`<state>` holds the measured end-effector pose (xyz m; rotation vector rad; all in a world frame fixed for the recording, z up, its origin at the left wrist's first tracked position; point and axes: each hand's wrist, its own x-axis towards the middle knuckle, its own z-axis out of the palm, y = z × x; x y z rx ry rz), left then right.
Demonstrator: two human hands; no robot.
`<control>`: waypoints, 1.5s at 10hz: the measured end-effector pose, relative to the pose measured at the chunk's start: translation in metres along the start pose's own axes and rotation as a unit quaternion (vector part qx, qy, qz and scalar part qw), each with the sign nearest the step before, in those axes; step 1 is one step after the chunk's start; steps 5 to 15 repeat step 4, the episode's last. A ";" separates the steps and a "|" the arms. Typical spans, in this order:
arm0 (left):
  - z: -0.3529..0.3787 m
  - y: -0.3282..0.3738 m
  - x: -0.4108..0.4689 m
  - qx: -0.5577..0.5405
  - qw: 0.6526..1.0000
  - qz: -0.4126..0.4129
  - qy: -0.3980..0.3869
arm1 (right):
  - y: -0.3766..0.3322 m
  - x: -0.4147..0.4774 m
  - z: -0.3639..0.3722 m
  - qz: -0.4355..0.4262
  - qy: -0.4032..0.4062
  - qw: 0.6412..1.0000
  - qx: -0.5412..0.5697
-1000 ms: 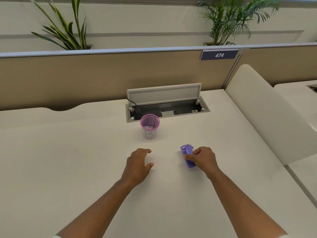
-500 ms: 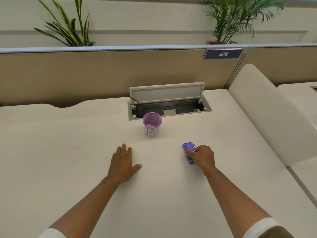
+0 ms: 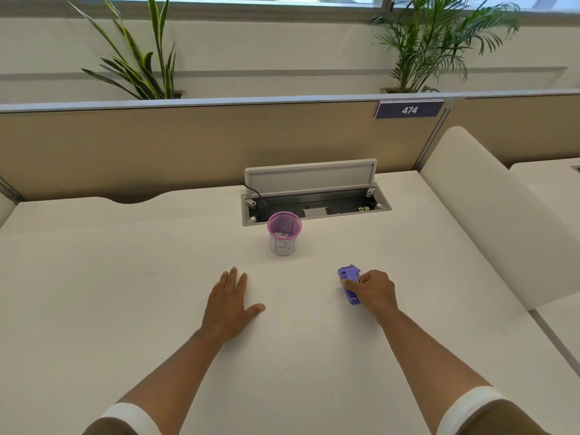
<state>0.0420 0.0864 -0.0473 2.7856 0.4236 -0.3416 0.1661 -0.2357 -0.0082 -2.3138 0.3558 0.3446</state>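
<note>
A small purple plastic device lies on the white desk, right of centre. My right hand grips it, fingers curled over its right side, hiding part of it. My left hand lies flat on the desk with straight, spread fingers and holds nothing. A pink mesh cup with a white label marked "B" stands farther back, between the two hands, with small pieces inside.
An open cable hatch with its raised lid sits in the desk behind the cup. A beige partition with a "474" sign runs along the back, with plants behind it. A white divider panel borders the desk on the right.
My left hand has flattened out and slid left and back from the centre. My right hand has kept its hold on the purple device. The camera has tilted upward.
</note>
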 end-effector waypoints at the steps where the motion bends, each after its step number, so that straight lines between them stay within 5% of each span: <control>1: -0.002 0.002 0.000 0.000 1.000 -0.001 -0.008 | -0.001 0.001 -0.001 -0.003 -0.008 1.000 -0.005; 15: -0.045 0.024 0.001 0.053 0.998 -0.013 0.031 | -0.033 -0.002 -0.013 -0.054 0.033 0.997 -0.043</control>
